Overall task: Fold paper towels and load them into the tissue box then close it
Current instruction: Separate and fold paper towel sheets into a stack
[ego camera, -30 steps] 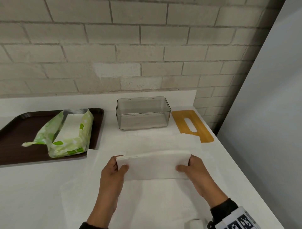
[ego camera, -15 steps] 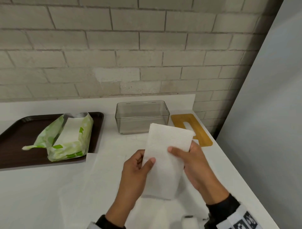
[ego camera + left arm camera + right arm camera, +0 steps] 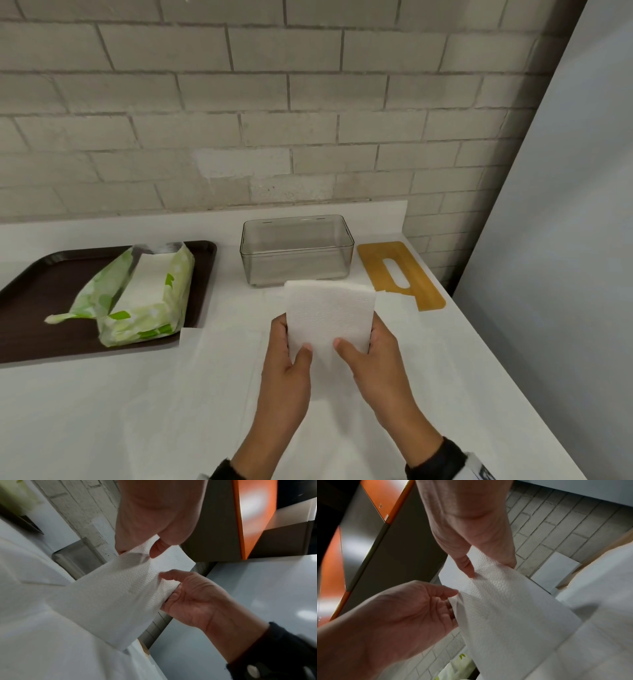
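A folded white paper towel [image 3: 329, 315] stands upright in the air above the counter, its top edge in front of the clear tissue box [image 3: 296, 250]. My left hand [image 3: 293, 337] pinches its lower left side, thumb in front and fingers behind. My right hand [image 3: 358, 337] pinches the lower right side the same way. The box stands open, and nothing shows inside it. Its bamboo lid [image 3: 399, 274] with a slot lies flat to the right of the box. The left wrist view shows the towel [image 3: 111, 595] sagging between both thumbs; the right wrist view shows the towel [image 3: 505, 601] likewise.
A green pack of paper towels [image 3: 144, 294] lies torn open on a dark brown tray [image 3: 41, 301] at the left. Unfolded white sheets [image 3: 222, 377] lie spread on the white counter under my hands. A brick wall runs behind, and the counter edge drops off at the right.
The folded towel, held flat and sideways low over the counter a second ago, has been lifted and turned upright. Both hands have shifted their grip to its lower sides.
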A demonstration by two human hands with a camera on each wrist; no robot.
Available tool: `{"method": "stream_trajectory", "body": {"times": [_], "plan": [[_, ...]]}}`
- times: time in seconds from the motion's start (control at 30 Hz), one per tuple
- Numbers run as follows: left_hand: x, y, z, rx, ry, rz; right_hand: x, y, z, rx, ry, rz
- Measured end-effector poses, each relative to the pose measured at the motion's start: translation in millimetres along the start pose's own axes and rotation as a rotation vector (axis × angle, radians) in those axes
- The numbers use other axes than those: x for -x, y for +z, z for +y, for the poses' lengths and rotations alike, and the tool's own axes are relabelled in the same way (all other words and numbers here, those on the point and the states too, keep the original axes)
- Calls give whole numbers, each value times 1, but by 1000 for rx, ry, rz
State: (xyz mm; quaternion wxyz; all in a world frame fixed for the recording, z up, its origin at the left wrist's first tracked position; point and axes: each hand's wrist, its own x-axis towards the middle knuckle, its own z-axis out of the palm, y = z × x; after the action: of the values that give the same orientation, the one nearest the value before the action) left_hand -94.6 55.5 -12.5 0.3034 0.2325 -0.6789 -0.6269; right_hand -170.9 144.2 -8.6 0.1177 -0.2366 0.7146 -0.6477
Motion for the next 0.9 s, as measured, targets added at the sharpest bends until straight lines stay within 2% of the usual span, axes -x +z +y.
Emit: {"method": "stream_trajectory", "body": {"times": [0.1,0.17,0.23,0.3,0.4,0.47,0.53,0.63,0.7,0.77,0.8,0.9], "plan": [[2,1,7,-15,66,27,1,-1,-7,-15,-69,40],[2,1,8,-11,60,26,0,-2,-9,-34,-89,46],[0,3,3,-2,-14,4,-3,0,-2,-26,-17,1],[0,3,-4,-14,-91,3,-4,2,5,15,121,-59],[-3,0,-9,45,-123,38,-9,-4,8,14,253,-111],[-7,-5,-11,108,-124,76,-9,-11,9,44,314,-240],[-12,-12,-8,199,-136,111,-6,-17,9,187,361,-402],[-20,-32,-1,380,-154,126,-2,-27,7,484,339,-606],[-27,-52,2,375,-127,113,-4,-37,2,608,305,-685],[-31,-71,4,284,-97,60,-10,-51,-2,613,254,-654],[-32,-80,3,226,-89,28,-14,-59,-2,558,226,-593],[-25,-94,-9,33,-118,-37,-21,-74,0,121,233,-345]]}}
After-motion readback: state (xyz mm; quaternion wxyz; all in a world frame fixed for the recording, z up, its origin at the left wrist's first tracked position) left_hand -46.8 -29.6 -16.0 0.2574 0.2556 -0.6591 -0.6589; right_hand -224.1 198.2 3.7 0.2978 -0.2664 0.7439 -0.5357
